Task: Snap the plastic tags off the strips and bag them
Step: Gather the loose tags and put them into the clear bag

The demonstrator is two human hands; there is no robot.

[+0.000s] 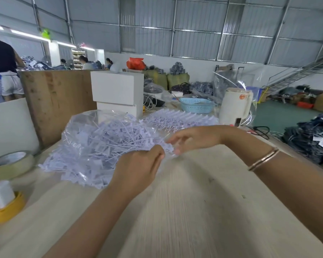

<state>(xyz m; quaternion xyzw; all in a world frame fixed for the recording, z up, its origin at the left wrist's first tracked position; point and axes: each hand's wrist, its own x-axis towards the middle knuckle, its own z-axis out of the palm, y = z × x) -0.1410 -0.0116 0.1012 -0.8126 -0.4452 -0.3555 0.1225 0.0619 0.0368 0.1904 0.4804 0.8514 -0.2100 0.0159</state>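
We work at a pale wood-grain table (203, 211) in a big shed with grey corrugated metal walls. A clear, crinkled bag (93, 138) lies at centre left, heaped with thin white plastic tags (101, 155); some spill onto the table at its lower edge. Uncut strips (181, 119) lie in a comb-like row just beyond, at centre. Our left hand (138, 168) and right hand (192, 137) meet at the bag's right edge, fingers curled on a blurred white strip (169, 145) between them. A tape roll (9, 164) sits at far left, a blue basket (196, 105) and cream kettle (235, 107) at upper right.
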